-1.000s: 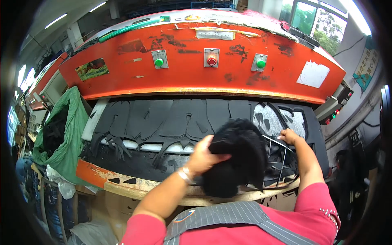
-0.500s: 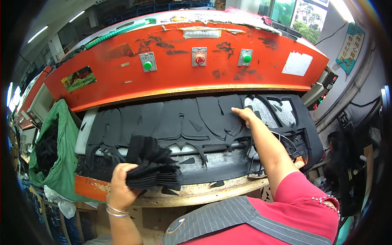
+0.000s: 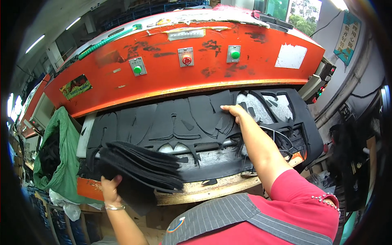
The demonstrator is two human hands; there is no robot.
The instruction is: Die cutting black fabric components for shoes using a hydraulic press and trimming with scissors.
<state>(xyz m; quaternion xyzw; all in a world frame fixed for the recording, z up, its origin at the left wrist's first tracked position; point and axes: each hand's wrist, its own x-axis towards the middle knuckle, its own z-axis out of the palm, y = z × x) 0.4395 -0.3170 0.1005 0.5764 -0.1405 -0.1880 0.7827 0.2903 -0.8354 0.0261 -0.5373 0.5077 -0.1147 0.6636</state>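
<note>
My left hand [image 3: 111,190] is closed round the lower edge of a thick stack of black cut pieces [image 3: 141,166], held up over the front left of the cutting bed. The layers fan out to the right, and motion blurs their lower part. At the far right of the cut black sheet [image 3: 159,118], my right hand [image 3: 237,112] pinches the edge of a black cut piece [image 3: 221,102]; its fingers are partly hidden. Slits and cut outlines run across this sheet, which lies flat on the bed.
Behind the bed stands a red press beam [image 3: 159,69] with green and red buttons. A green sack [image 3: 61,151] holding black scraps is at the left. Offcut webbing [image 3: 277,108] and a wire-like cutting die [image 3: 281,136] lie right. A wooden edge [image 3: 220,192] runs along the front.
My left hand has moved left and down with the stack, which has swung and spread open. My right hand stays at the sheet's right part, while the view has shifted slightly.
</note>
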